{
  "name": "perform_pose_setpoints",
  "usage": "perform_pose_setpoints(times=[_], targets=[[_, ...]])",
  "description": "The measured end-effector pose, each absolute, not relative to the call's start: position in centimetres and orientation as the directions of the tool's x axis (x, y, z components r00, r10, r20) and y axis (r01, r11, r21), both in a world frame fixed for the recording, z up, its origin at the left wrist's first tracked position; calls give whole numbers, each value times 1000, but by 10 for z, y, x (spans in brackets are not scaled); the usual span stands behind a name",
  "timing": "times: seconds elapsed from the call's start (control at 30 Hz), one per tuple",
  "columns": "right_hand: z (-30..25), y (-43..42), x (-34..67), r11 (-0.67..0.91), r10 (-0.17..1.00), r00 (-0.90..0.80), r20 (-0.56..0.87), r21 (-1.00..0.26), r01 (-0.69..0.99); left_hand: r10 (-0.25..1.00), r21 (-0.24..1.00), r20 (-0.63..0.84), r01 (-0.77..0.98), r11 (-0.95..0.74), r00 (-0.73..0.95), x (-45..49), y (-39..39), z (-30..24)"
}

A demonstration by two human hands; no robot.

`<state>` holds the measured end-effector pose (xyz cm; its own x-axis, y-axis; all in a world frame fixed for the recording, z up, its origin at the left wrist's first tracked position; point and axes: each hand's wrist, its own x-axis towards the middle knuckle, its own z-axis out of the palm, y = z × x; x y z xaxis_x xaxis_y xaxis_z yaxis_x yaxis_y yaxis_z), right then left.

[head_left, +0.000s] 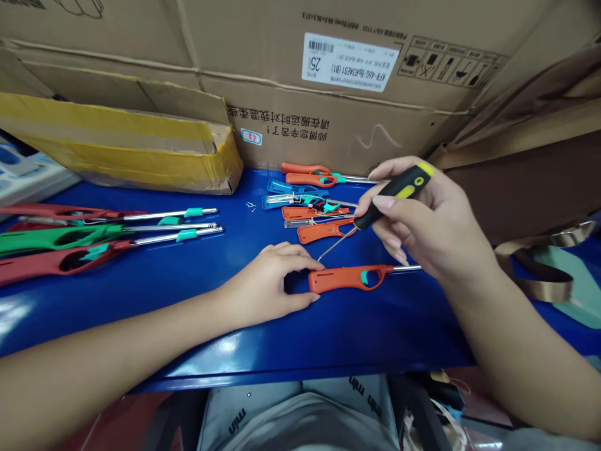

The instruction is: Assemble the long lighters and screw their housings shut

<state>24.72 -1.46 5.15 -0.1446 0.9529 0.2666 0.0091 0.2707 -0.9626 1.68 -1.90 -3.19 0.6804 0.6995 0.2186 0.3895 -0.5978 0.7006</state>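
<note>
An orange long-nosed gas lighter (338, 279) with a teal trigger lies flat on the blue table, its metal tube pointing right. My left hand (267, 282) grips its handle end, index finger on the far edge and thumb on the near edge. My right hand (422, 219) is closed around a black and yellow screwdriver (399, 195). The screwdriver's thin shaft slants down left, its tip beside my left index finger, at the far edge of the handle end. Whether the tip touches the lighter I cannot tell.
Beyond lie several orange and blue lighters and opened lighter parts (323, 233). Red and green lighters (61, 238) are at left. A yellow-taped carton (188, 156) and a large cardboard box (282, 94) stand behind. A brown strap (539, 290) lies at right. Small pale bits (250, 205) dot the table.
</note>
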Motion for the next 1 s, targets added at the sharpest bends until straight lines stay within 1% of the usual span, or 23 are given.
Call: perform_pose_setpoints(times=[0.07,0.13,0.27,0.4,0.7,1.0], targets=[[43,-14,248,319,935,-159,317,-948,-15,699,701,216,390,-597,682,17,-19,-33],[37,-14,246,405,906,-134,402,-914,2,701,701,213,393,-594,680,16,-18,-34],[26,-18,235,579,814,-41,580,-803,142,703,695,216,399,-598,677,17,-17,-35],[16,-21,229,650,744,1,668,-724,229,696,685,229,395,-612,680,18,-17,-36],[11,-20,233,718,682,-109,723,-633,289,690,669,234,402,-625,685,19,-18,-36],[10,-24,232,723,687,-171,706,-641,257,690,664,234,405,-628,685,18,-18,-38]])
